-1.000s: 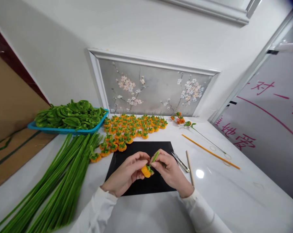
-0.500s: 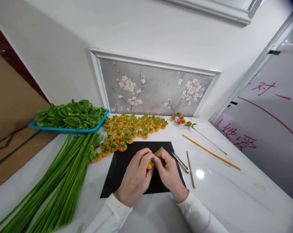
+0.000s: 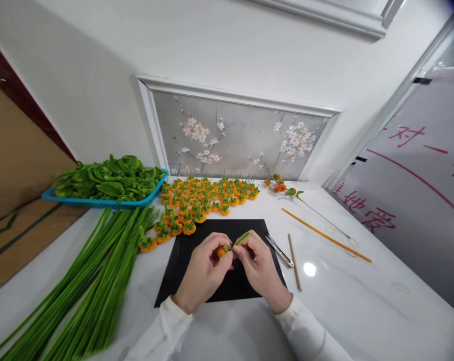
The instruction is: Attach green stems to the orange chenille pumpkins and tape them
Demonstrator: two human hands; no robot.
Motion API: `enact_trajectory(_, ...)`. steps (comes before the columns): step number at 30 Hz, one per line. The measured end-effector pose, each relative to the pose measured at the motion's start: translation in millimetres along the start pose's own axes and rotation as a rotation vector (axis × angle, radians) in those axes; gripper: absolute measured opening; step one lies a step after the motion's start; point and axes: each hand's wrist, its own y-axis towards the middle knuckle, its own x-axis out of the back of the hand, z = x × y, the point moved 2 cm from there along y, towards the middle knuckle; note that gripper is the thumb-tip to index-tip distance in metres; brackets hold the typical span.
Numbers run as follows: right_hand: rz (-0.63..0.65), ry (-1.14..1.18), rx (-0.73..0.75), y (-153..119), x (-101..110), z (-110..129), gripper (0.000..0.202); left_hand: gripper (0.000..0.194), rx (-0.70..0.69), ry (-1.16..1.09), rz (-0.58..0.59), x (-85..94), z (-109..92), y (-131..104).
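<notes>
Over the black mat (image 3: 181,260) on the table (image 3: 354,301), we see both hands gripping. The left hand (image 3: 201,273) pinches an orange flower piece (image 3: 221,251), fingers wrapped around most of it, likely to steady it. The right hand (image 3: 263,271) pinches a green strip (image 3: 242,238) just beside it, fingertips nearly meeting, probably for fine control; we can't tell if strip and flower touch. Dark mat probably gives contrast and a work surface.

Snips (image 3: 280,250) and a wooden stick (image 3: 295,263) lie beside the mat on the right, probably for easy reach; an orange strip (image 3: 326,234) lies farther right. Orange-and-green pieces (image 3: 189,228) sit grouped behind the mat, mostly orange side down, so stems probably don't get bent. Blue tray (image 3: 99,203) holds loose green leaf pieces (image 3: 112,188) together; long green strips (image 3: 110,271) lie lengthwise, likely to stay straight.

Writing: red Chinese characters on the white board (image 3: 430,200), right. We read 对一 above, 她爱 below; others cut off or unclear. No brand or label we can read.
</notes>
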Motion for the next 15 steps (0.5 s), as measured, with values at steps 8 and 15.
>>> enact_trajectory(8, 0.062, 0.041, 0.013, -1.8, -1.1, 6.5, 0.017, 0.010, 0.259, -0.470, 0.139, 3.5, 5.3, 0.1)
enact_trajectory(15, 0.172, 0.055, -0.067, 1.1, 0.3, -0.9, 0.018, 0.018, 0.248, -0.363, 0.272, 5.5, 6.1, 3.2)
